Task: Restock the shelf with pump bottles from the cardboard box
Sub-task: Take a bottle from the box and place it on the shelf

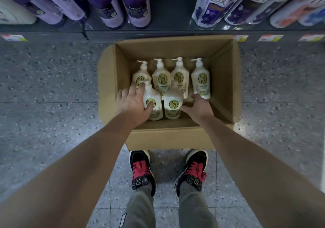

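An open cardboard box (223, 80) stands on the floor before the shelf (168, 8). Inside it stand several cream pump bottles with green round labels. Two of them are in the near row: one on the left (154, 104) and one on the right (173, 104). My left hand (133, 103) reaches into the box, fingers spread, thumb resting on the near-left bottle's front. My right hand (197, 106) is inside the box too, fingers apart, its thumb touching the near-right bottle's side. Neither hand is closed around a bottle.
The shelf holds purple bottles (135, 4) at left and Lux refill pouches (211, 4) at right, with a bare gap between them above the box. My two shoes (142, 169) stand just behind the box on the speckled floor.
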A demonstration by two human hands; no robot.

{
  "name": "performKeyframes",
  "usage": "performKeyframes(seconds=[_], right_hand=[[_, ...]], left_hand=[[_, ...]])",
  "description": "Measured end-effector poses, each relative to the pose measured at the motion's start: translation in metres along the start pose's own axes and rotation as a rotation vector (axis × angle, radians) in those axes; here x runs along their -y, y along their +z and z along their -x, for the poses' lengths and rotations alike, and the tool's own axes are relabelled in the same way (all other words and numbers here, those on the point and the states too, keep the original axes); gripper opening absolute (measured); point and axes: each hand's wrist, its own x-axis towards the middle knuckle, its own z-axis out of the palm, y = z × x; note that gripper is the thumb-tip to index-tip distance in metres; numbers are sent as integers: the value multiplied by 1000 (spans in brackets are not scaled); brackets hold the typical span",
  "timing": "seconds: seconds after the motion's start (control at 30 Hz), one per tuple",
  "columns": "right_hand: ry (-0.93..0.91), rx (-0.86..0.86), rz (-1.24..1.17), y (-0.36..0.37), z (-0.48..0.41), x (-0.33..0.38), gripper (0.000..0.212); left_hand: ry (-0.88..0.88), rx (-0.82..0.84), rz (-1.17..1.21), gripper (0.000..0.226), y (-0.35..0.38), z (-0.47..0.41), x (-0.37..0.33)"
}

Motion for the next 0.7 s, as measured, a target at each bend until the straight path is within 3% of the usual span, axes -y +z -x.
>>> performKeyframes(seconds=[0.2,0.3,0.57,0.7], right_hand=[[-3,6,28,34,-47,6,75],[-10,50,11,58,-76,2,76],[-5,-35,-34,86,-105,-8,96],[62,-20,-207,87,-103,-7,90]], left_hand=[[157,-6,-101,74,26,-40,5],[163,-17,-90,76,53,-55,5],[117,-6,5,84,85,-64,9],[139,-9,-22,85,77,-65,11]])
